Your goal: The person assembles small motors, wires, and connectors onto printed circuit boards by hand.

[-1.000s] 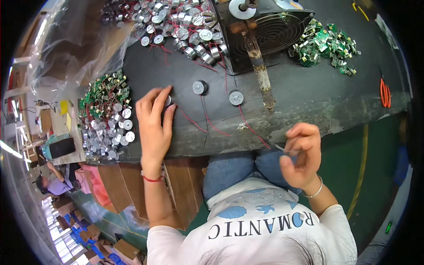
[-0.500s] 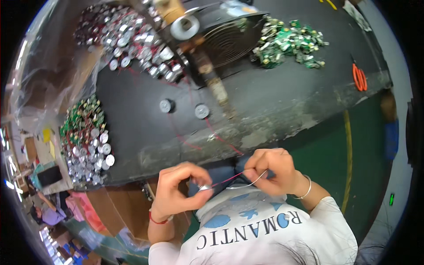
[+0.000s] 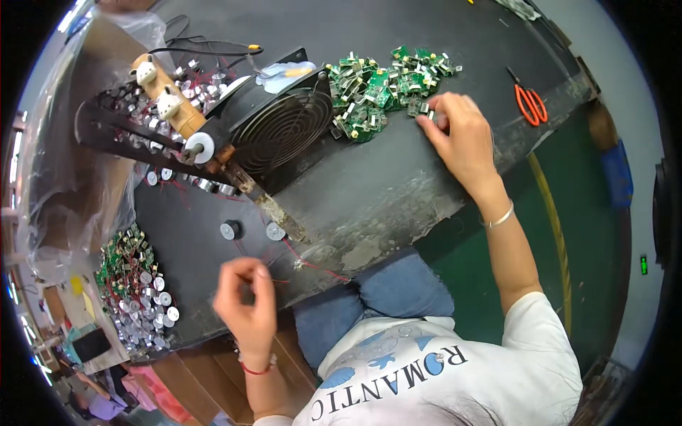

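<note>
At the near side of the green circuit board pile [image 3: 376, 92], my right hand [image 3: 462, 135] pinches a small circuit board [image 3: 420, 109] between thumb and fingers. My left hand [image 3: 249, 305] hovers by the table's front edge with its fingers curled in; whether anything sits inside them is hidden. Just beyond it lie two small round silver motors, one on the left [image 3: 229, 229] and one on the right [image 3: 275, 231], each trailing red wire. A small light-coloured piece [image 3: 298, 265] is on the right motor's wire, which runs over the worn table edge.
A soldering iron [image 3: 273, 213] with a tan handle slants down from a black stand, beside a black fan [image 3: 284, 135]. Motors [image 3: 195, 89] are heaped behind it. Motors joined to boards [image 3: 145, 298] pile up at left. Orange-handled scissors [image 3: 529, 105] lie at right.
My hands have parted. The right reached forward to the board pile and now pinches a board; the left moved leftward. The motor and wire held between them no longer show. The view has shifted.
</note>
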`<state>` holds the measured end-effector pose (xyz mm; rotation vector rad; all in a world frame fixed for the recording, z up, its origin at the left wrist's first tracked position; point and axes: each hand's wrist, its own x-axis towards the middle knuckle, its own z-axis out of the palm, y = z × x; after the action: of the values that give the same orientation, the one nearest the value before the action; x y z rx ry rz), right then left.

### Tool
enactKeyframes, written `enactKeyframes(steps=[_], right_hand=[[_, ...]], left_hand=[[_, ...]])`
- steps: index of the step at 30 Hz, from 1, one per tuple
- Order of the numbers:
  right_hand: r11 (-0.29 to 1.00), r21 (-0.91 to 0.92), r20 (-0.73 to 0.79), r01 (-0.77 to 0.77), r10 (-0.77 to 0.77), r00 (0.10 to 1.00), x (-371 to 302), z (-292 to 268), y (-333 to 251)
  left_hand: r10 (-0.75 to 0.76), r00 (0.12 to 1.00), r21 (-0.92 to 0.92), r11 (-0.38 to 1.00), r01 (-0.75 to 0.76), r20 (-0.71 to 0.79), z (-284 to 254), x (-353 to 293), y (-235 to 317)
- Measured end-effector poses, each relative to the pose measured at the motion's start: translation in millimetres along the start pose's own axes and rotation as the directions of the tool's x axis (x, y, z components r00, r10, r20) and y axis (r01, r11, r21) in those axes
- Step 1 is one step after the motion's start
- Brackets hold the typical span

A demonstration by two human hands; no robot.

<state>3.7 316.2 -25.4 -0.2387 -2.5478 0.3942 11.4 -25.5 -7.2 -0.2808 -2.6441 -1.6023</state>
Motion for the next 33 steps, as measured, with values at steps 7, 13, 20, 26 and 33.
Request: enactKeyframes(steps=[7,13,20,26,33], right_hand=[[0.978,0.194,-0.066,-0.074,0.089,0.994,-24,-5,-30],[0.915,0.393,-0.046,-0.087,0.114,0.992,-33,-15,-43],[0.561,0.780,0.246,-0.277,0.133,0.960,-59,4,-89],[0.863,0.504,0.118,-0.026,-0.039,0.992,-60,-8,-92],[0.684,0.728,0.112,-0.048,-0.049,0.993,-78,1,-120]], left_hand=[[0.086,0.993,0.024,0.996,-0.088,0.084,11,-27,-8],[0.041,0.969,-0.097,0.995,-0.018,0.242,6,-22,0],[-0.048,0.976,-0.265,0.959,0.105,0.212,6,-26,-3],[-0.035,0.968,-0.323,0.939,0.117,0.250,6,-23,-3],[-0.200,0.930,-0.425,0.846,0.322,0.308,5,-19,-3]])
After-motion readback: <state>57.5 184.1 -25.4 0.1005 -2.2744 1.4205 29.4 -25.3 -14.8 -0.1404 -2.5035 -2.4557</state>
